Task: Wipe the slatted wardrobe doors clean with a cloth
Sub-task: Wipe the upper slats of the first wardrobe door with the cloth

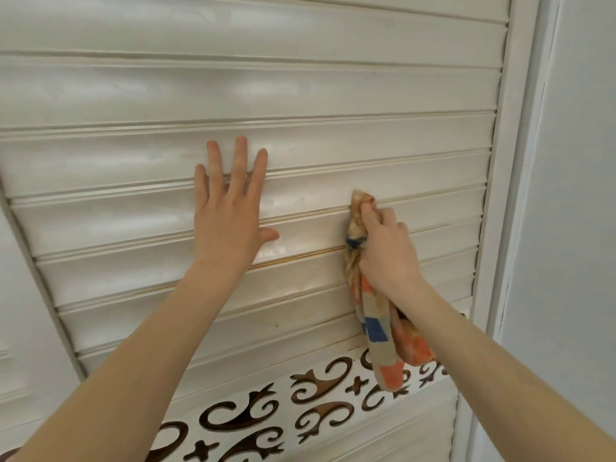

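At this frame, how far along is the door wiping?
Done: unclear; the upper slats look glossy, but no wiped area stands out. In hand: the right hand grips the cloth against a slat edge while the left hand lies flat on the slats. Left: a brownish line in the groove between the hands, and the cut-out band below.

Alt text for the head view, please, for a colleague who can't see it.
The right hand grips an orange, blue and beige cloth against the white slatted wardrobe door, while the left hand lies flat on the door beside it. A band of brown scroll cutouts runs below.
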